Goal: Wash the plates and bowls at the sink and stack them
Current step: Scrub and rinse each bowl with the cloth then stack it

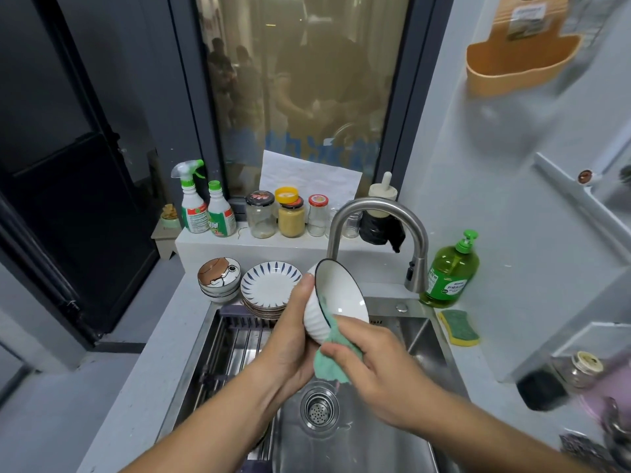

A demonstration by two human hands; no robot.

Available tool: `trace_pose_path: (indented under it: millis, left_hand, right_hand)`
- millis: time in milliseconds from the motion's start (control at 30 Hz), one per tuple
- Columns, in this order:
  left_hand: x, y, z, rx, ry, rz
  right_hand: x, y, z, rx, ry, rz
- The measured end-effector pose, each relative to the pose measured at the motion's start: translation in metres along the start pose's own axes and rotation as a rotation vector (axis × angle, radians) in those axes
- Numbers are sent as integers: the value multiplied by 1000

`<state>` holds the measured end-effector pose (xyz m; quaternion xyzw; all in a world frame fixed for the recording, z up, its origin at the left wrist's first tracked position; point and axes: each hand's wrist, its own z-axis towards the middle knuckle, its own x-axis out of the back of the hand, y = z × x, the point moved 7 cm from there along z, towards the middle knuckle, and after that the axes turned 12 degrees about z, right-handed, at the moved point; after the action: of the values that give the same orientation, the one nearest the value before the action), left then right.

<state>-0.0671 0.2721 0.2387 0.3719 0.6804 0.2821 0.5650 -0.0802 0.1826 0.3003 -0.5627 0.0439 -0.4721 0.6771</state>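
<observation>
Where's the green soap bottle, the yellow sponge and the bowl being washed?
green soap bottle (447,287), head view, its label.
yellow sponge (459,324), head view, its green top.
bowl (338,291), head view, its inner wall.

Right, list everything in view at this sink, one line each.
bowl: one, white with dark rim, tilted over the sink
cloth: one, green, at the bowl's rim
plates: one stack, white with blue strokes, sink's rear left corner
patterned bowls: one stack, brown and white, left of the plates
sink: one, steel, below the bowl
rack: one, dark, sink's left half
strainer: one, steel, sink floor
faucet: one, steel, behind the bowl
soap bottle: one, green, right of the faucet
sponge: one, yellow and green, counter right of sink
cleaner bottles: two, white and green, sill
jars: at least three, clear glass, sill
wall holder: one, orange, upper right
left hand: grips the bowl
right hand: holds the cloth
</observation>
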Motion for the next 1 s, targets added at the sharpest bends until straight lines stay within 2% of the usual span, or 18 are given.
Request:
trace_pose_path:
  millis: [67,133,233,267,333,400,500,533,600,733,800,867,1000]
  left_hand:
    - [3,0,1,71,-4,-43]
    - [10,2,3,133,3,-67]
    - [18,3,7,252,-44,40]
    - [17,4,7,269,-59,61]
    - [13,7,10,253,-71,51]
    - [7,5,15,208,-46,18]
    - [2,0,19,118,19,4]
    - [2,-1,20,104,45,2]
    - [2,1,21,104,59,-11]
    - [9,6,26,218,29,29]
    - [12,5,28,260,44,69]
    - [9,6,28,235,59,51]
    - [0,-1,30,86,87,17]
  right_hand:
    - [-2,-5,2,77,-62,-116]
    - [0,-2,0,223,-208,-389]
    - [13,16,0,241,-413,-727]
    - [15,21,1,224,-448,-795]
    - [15,22,2,260,-409,-833]
    - [12,20,1,195,-316,-585]
    - [5,20,5,-139,-186,50]
    - [4,24,6,-194,-137,140]
    - [6,25,10,-190,-154,119]
    - [16,37,10,73,-395,-463]
    - [22,47,8,160,-422,-612]
    - [23,46,10,145,-353,-517]
    - [14,44,13,-214,-77,122]
